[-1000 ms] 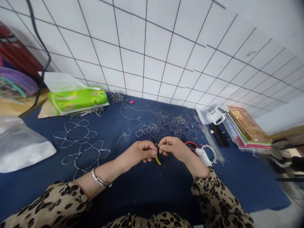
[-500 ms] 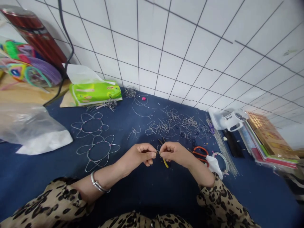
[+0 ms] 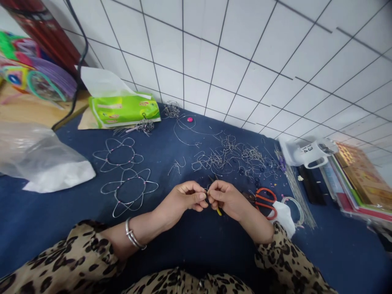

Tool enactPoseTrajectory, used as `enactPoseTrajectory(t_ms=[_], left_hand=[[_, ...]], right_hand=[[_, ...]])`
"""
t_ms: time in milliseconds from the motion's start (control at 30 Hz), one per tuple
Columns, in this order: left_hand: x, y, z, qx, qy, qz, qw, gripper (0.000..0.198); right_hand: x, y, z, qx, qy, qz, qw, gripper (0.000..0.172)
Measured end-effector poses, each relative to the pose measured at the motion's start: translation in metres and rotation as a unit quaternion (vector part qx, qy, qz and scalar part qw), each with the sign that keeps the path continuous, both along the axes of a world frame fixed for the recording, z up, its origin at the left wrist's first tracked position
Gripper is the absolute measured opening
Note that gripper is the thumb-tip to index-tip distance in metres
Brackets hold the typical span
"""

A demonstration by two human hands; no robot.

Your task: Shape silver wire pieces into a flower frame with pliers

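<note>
My left hand [image 3: 188, 197] is closed in a pinch on a thin piece of wire [image 3: 206, 189]. Fingertip to fingertip with it, my right hand [image 3: 226, 199] pinches the same wire; most of it is hidden by the fingers. Under my right hand lies a tool with a yellow handle [image 3: 219, 211], its pointed dark end showing just above the fingers. To the left rest two flower-shaped wire frames, an upper one [image 3: 107, 152] and a lower one [image 3: 143, 184], each with small pink beads around its inner ring.
Tangled wire scraps [image 3: 217, 159] lie beyond my hands. Red-handled scissors [image 3: 266, 198], a roll of tape [image 3: 301, 212] and a bundle of straight wires [image 3: 296, 190] are on the right, near a white mug [image 3: 315, 153]. A green tissue pack [image 3: 122, 109] and a plastic bag [image 3: 52, 163] sit left.
My hands have come closer together, the left shifting right until the fingertips nearly meet. The view has tilted slightly. Both hands keep their pinch.
</note>
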State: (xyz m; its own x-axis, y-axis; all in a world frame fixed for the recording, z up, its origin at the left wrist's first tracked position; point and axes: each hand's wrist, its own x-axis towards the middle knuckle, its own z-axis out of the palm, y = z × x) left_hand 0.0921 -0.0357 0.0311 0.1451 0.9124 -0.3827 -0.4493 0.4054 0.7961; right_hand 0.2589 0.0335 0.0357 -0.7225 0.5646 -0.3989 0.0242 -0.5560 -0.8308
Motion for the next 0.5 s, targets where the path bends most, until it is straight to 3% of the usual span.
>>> enactPoseTrajectory(t_ms=[500], left_hand=[[0.0089,0.0005,0.0024,0.027,0.011,0.041,0.999,0.015]], right_hand=[[-0.0007,-0.0046,-0.0029,0.006,0.008,-0.011,1.000,0.020]])
